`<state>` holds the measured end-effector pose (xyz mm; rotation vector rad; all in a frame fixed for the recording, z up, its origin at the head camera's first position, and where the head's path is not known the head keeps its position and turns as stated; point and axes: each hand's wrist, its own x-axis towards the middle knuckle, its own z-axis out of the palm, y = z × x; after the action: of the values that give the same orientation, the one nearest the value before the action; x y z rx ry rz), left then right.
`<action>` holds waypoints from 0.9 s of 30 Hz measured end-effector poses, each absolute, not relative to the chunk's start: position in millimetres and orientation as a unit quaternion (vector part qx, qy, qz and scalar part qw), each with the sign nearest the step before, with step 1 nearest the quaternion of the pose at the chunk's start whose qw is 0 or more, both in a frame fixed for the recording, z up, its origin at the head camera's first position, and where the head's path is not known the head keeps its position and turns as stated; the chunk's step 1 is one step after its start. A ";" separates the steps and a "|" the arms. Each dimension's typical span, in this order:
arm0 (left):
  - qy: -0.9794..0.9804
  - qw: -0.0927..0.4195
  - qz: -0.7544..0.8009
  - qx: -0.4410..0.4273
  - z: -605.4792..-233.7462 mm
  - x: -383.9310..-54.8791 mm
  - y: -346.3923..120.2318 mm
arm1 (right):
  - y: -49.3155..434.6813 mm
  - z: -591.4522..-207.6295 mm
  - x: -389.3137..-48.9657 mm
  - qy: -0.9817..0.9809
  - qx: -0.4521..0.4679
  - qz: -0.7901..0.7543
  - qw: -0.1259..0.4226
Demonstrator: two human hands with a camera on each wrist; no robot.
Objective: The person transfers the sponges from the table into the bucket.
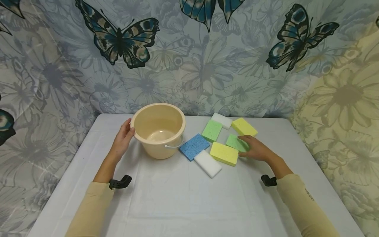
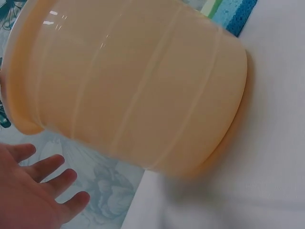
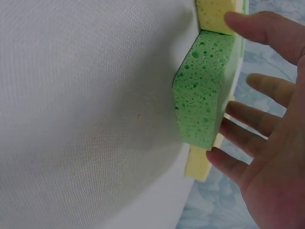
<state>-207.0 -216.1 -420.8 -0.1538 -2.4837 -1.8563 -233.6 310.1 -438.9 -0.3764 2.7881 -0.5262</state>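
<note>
A cream plastic bucket (image 1: 157, 149) stands upright, its thin handle hanging at the front right. My left hand (image 1: 122, 141) is at the left side of its rim, fingers extended; in the left wrist view its fingers are spread apart beside the bucket wall. Over a green sponge (image 1: 235, 143) on the right, my right hand (image 1: 256, 149) reaches with fingers spread. The right wrist view has that green sponge (image 3: 200, 90) lying on the cloth, the fingertips at its edge and the thumb near a yellow sponge (image 3: 217, 16).
Around the green sponge lie a yellow sponge (image 1: 224, 153), another yellow one (image 1: 244, 126), a second green one (image 1: 212, 130), a blue sponge (image 1: 194, 146) and two white sponges, one near (image 1: 208, 164) and one far (image 1: 222, 120). A white cloth covers the table (image 1: 183, 204); butterfly-print fabric (image 1: 207, 75) hangs behind.
</note>
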 end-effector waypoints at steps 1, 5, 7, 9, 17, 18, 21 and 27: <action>-0.797 0.020 -0.602 -0.051 -420.7 -207.7 -214.8 | 310.5 -439.3 -234.4 0.965 -0.132 -0.180 0.141; -0.782 0.029 -0.619 -0.062 -421.4 -209.8 -210.8 | 311.4 -439.7 -235.2 0.963 -0.143 -0.176 0.144; -0.775 0.032 -0.627 -0.065 -421.8 -210.2 -209.1 | 311.8 -440.3 -235.3 0.964 -0.146 -0.171 0.141; -0.771 0.038 -0.632 -0.065 -421.8 -209.8 -207.5 | 311.4 -441.2 -235.1 0.964 -0.148 -0.169 0.140; -0.749 0.085 -0.655 -0.059 -421.3 -206.1 -201.5 | 311.1 -447.2 -239.4 0.966 -0.150 -0.160 0.139; -0.745 0.090 -0.658 -0.057 -421.9 -205.9 -201.1 | 311.0 -447.8 -239.8 0.967 -0.149 -0.156 0.138; -0.733 0.101 -0.670 -0.053 -423.4 -205.2 -200.1 | 310.8 -448.5 -240.0 0.967 -0.152 -0.151 0.135; -0.721 0.117 -0.681 -0.043 -424.1 -204.3 -199.7 | 311.4 -451.2 -242.1 0.967 -0.161 -0.152 0.124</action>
<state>-204.3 -199.7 -424.1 -0.1249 -2.1115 -1.9932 -242.1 311.4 -451.2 -0.4686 2.8206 -0.4443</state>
